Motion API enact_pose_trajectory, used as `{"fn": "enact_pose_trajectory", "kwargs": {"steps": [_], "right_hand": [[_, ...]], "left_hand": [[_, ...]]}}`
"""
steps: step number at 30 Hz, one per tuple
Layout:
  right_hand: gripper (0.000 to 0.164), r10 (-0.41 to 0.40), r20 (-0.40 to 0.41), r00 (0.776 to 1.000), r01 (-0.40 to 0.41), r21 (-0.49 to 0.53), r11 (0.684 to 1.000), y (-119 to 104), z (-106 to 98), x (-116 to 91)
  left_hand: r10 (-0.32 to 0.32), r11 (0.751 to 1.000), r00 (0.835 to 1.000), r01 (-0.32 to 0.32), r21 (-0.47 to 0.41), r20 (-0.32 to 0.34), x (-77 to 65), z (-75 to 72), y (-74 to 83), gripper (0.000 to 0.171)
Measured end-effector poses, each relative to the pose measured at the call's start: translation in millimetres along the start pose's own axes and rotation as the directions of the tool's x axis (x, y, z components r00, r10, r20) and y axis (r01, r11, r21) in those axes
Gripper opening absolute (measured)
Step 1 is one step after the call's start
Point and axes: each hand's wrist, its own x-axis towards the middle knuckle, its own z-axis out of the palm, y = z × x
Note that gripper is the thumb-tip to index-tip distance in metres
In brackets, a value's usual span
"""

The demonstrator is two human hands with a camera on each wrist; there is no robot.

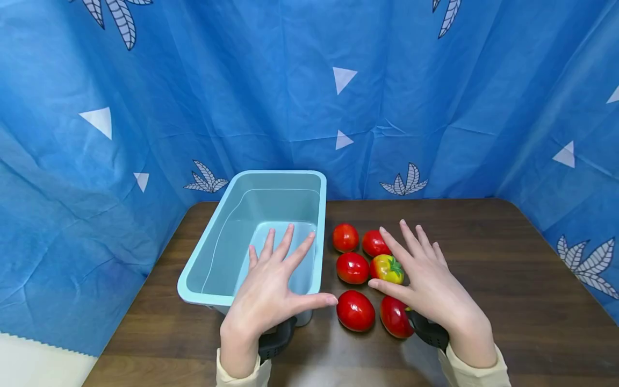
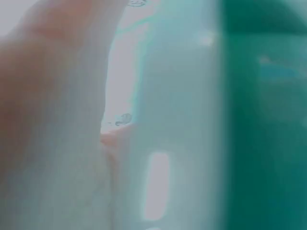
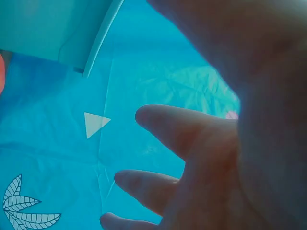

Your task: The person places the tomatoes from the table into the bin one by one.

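In the head view my left hand (image 1: 271,290) spreads its fingers over the front right part of a light blue plastic bin (image 1: 203,255). Its thumb tip comes right up to a red tomato (image 1: 355,311). My right hand (image 1: 430,285), fingers also spread, hovers over the right side of a group of tomatoes. Nearest its thumb is a yellow-and-red tomato (image 1: 385,269) with a green stem; another red tomato (image 1: 395,317) lies partly hidden under the wrist. More red ones, a tomato (image 1: 352,268) among them, sit behind. Neither hand holds anything. The left wrist view is blurred.
The bin stands at the left on a brown wooden table (image 1: 522,279), its inside bare. A blue curtain (image 1: 290,97) with white triangles and leaves hangs behind the table and along both sides. Dark wrist devices, such as the left wrist camera (image 1: 278,341), sit under each wrist.
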Motion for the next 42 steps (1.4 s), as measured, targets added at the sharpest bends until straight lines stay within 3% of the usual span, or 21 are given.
{"fn": "enact_pose_trajectory", "kwargs": {"steps": [4,8,12,16,28,35,42], "right_hand": [[0.093,-0.009,-0.005,1.0,0.009,0.019,1.0,0.3,-2.6,-2.4],[0.093,-0.014,-0.016,1.0,0.015,0.039,0.999,2.7,-6.3,-4.3],[0.092,-0.013,-0.026,1.0,0.014,0.05,0.999,6.4,-10.1,-5.5],[0.09,-0.023,-0.04,0.999,0.025,0.058,0.998,8.5,-14.5,-6.3],[0.084,-0.007,-0.041,0.999,0.012,0.128,0.992,18.9,-19.3,-5.3],[0.083,0.019,-0.005,1.0,-0.018,0.148,0.989,27.9,-21.0,-3.4],[0.08,0.042,0.05,0.998,-0.05,0.173,0.984,40.1,-18.4,1.4]], "left_hand": [[0.053,0.998,0.996,-0.056,-0.042,-0.069,-8.3,-8.3,-1.5,0.091],[0.096,0.991,0.982,-0.11,-0.078,-0.162,-19.4,-20.2,-7.9,0.084],[0.097,0.984,0.965,-0.13,-0.122,-0.242,-28.6,-29.9,-17.2,0.078],[0.091,0.974,0.955,-0.144,-0.176,-0.283,-35.3,-37.1,-26.8,0.077],[0.008,0.961,0.963,-0.082,-0.264,-0.269,-52.1,-48.2,-58.0,0.074],[0.01,0.95,0.971,-0.084,-0.3,-0.239,-54.7,-49.0,-74.9,0.07],[-0.112,0.948,0.978,0.051,-0.315,-0.177,-56.3,-51.9,-89.3,0.067]]}}
